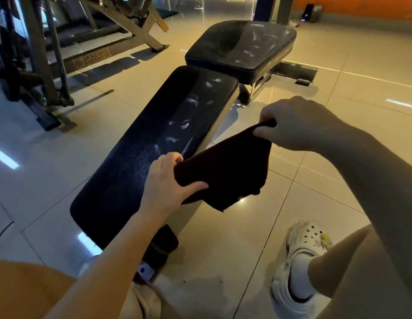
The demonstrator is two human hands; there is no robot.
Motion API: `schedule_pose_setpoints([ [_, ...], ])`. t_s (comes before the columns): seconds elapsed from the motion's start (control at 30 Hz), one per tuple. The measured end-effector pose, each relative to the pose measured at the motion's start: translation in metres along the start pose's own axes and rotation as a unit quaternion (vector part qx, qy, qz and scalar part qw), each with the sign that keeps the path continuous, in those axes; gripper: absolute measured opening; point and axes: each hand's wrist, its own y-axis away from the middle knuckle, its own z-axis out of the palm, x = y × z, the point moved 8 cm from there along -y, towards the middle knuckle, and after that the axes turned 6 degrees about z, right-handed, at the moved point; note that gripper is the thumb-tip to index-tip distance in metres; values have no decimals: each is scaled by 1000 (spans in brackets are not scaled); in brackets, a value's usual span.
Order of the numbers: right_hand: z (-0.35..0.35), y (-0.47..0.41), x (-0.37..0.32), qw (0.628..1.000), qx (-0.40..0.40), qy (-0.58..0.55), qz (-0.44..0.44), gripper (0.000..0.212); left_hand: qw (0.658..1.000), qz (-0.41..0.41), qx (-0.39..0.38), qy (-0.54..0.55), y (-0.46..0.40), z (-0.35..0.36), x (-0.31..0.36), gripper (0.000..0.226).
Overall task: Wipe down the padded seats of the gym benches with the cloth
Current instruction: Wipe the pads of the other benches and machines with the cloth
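Note:
A dark cloth (pixel 225 171) hangs stretched between both hands, above the right edge of the bench. My left hand (pixel 168 183) grips its lower left corner, over the long black back pad (pixel 154 143). My right hand (pixel 299 123) pinches the upper right corner, out past the pad's right side. The long pad runs from near my knees up and away, with pale smudges down its middle. Beyond it sits the shorter black seat pad (pixel 242 47), also streaked with white marks.
Glossy tiled floor (pixel 338 88) surrounds the bench. A metal machine frame (pixel 44 65) stands at the far left. The bench's rear foot bar (pixel 301 72) lies on the floor at the right. My white clog (pixel 301 261) is at the lower right, beside the bench base (pixel 159 249).

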Motion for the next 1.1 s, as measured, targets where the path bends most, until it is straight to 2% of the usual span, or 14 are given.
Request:
schedule_pose_setpoints([
  [0.03, 3, -1, 2, 1000, -11, 0, 0, 29, 999, 7, 8, -53, 0, -3, 3, 65],
  [0.1, 7, -2, 3, 1000, -21, 1, 1, 29, 991, 37, 58, -111, -1, -13, 10, 60],
  [0.2, 12, -3, 8, 999, -34, 4, 7, 27, 980, 115, 103, -125, -1, -26, 16, 46],
  [0.33, 21, -6, 13, 998, -58, 0, 17, 22, 963, 212, 99, -132, 0, -42, 17, 36],
  [0.5, 29, -10, 10, 998, -65, 9, 14, 24, 961, 237, 84, -118, -1, -58, 17, 19],
  [0.57, 29, -10, 10, 998, -56, 28, 10, 25, 966, 219, 75, -113, -3, -60, 14, 16],
  [0.67, 22, -13, 7, 998, -5, 62, 6, 32, 984, 149, 55, -87, -6, -64, 3, 13],
  [0.8, 18, -16, 5, 999, 14, 34, 19, 32, 999, 41, -17, -12, -10, -62, -12, 15],
  [0.9, 28, -17, 7, 1000, -6, 0, 23, 26, 988, -69, -69, 121, -6, -52, -32, 8],
  [0.97, 34, -19, 8, 999, -13, -43, 23, 22, 973, -113, -72, 190, -2, -48, -38, 9],
  [1.0, 36, -20, 8, 998, -16, -62, 25, 20, 975, -108, -78, 175, 0, -48, -36, 4],
  [1.1, 42, -20, 8, 995, -35, -81, 41, 20, 993, -70, -72, 57, 5, -49, -29, 27],
])
